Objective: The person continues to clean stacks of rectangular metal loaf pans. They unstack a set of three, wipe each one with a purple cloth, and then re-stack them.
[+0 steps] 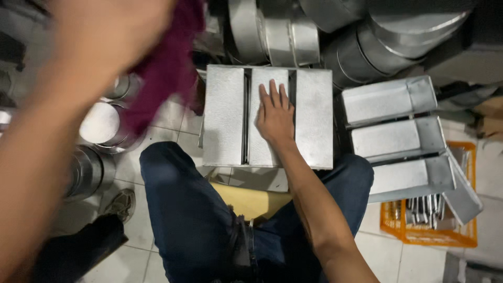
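My right hand [274, 114] lies flat, fingers stretched, on the middle section of a grey metal tray set [224, 115] made of three joined rectangular pans turned bottom up, resting across my knees. My left hand [102, 34] is raised close to the camera and blurred; it grips a dark maroon cloth [166, 68] that hangs down over the tray's left side. I sit on a yellow stool [250, 202] in dark blue jeans.
Three more rectangular metal pans [398, 137] lie stacked to the right, above an orange crate [461, 233] with metal pieces. Round metal tins [99, 126] stand left; large round pans [367, 36] pile at the back. A shoe [121, 203] rests on the white tiled floor.
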